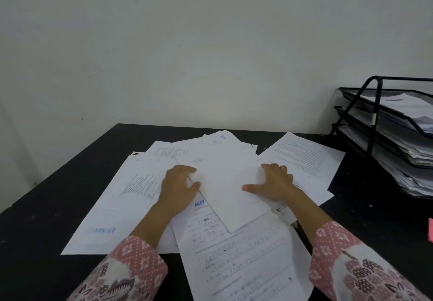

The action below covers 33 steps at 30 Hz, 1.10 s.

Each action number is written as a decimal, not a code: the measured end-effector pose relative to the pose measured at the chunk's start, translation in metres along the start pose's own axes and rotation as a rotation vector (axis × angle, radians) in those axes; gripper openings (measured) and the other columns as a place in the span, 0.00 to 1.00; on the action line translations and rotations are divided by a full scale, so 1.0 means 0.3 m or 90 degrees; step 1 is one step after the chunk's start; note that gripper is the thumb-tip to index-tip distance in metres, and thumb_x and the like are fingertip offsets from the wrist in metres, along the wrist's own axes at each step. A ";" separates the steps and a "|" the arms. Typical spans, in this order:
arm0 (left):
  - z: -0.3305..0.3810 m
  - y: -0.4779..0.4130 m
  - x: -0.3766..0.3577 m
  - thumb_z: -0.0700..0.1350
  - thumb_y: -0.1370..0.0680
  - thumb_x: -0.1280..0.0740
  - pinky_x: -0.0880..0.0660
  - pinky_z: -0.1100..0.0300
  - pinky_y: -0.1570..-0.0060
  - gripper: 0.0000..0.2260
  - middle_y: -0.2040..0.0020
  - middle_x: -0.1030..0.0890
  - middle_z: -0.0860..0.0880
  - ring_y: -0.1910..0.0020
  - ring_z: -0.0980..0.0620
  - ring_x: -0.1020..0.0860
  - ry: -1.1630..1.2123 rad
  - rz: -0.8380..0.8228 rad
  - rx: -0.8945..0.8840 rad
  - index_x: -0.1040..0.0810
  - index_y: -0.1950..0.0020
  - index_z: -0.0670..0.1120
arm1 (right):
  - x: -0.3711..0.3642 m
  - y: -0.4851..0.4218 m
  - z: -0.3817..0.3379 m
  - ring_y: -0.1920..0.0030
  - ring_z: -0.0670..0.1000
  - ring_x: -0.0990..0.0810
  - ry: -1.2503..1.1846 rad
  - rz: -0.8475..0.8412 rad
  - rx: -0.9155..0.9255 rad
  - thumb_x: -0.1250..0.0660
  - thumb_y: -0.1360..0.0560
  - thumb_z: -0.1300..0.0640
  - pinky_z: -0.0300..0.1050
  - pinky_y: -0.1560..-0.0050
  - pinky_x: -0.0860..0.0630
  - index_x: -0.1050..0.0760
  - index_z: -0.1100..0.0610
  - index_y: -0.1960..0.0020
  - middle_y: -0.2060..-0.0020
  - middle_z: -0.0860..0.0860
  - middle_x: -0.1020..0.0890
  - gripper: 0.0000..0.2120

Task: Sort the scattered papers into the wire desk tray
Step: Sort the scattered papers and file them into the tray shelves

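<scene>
While both hands (225, 183) press flat on papers (220, 178), filled wire tray (375, 113) stands far right.

The wire desk tray (375, 113) and pink object (430, 230) run off the right edge.

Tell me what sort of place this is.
Probably an office or study desk: a black tabletop against a plain wall, printed forms and papers spread across it, and a stacked wire desk tray already filled with documents.

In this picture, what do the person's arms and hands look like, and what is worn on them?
Both hands, left hand and right hand, are bare, without visible rings. Long pink sleeves with small white flower prints reach the forearms; nearer the camera the fabric turns to a larger dark batik-like pattern.
</scene>
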<state>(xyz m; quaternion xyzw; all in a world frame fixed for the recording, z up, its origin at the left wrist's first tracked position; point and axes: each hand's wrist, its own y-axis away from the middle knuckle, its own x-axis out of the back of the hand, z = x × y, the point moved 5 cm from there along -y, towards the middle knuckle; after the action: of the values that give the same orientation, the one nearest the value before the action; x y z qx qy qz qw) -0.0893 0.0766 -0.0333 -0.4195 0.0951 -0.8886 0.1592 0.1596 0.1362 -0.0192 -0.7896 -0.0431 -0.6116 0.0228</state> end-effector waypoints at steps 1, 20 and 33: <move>-0.011 -0.008 0.014 0.51 0.23 0.35 0.35 0.54 0.36 0.17 0.36 0.27 0.48 0.37 0.49 0.31 -0.095 0.025 0.058 0.28 0.36 0.48 | 0.007 0.002 0.001 0.32 0.56 0.39 -0.001 0.000 -0.003 0.34 0.37 0.28 0.53 0.35 0.38 0.41 0.56 0.28 0.33 0.53 0.34 0.48; 0.007 -0.089 0.090 0.44 0.24 0.33 0.33 0.66 0.65 0.18 0.41 0.24 0.42 0.53 0.50 0.28 -0.099 -0.117 0.265 0.30 0.37 0.39 | 0.097 0.022 0.080 0.61 0.51 0.29 -0.419 0.093 -0.165 0.37 0.23 0.60 0.53 0.44 0.25 0.24 0.67 0.48 0.53 0.63 0.23 0.10; 0.048 -0.008 0.027 0.43 0.25 0.30 0.24 0.58 0.54 0.18 0.43 0.24 0.47 0.49 0.47 0.25 0.203 -0.200 0.323 0.30 0.38 0.40 | 0.060 0.076 -0.018 0.48 0.51 0.26 -0.355 0.018 -0.071 0.38 0.22 0.61 0.39 0.52 0.33 0.28 0.61 0.38 0.43 0.55 0.23 0.14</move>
<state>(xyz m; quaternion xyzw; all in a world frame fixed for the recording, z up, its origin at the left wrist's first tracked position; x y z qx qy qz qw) -0.0836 0.0754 -0.0176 -0.2314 -0.1716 -0.9521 0.1028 0.1610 0.1139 0.0000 -0.9279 -0.0030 -0.3719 -0.0247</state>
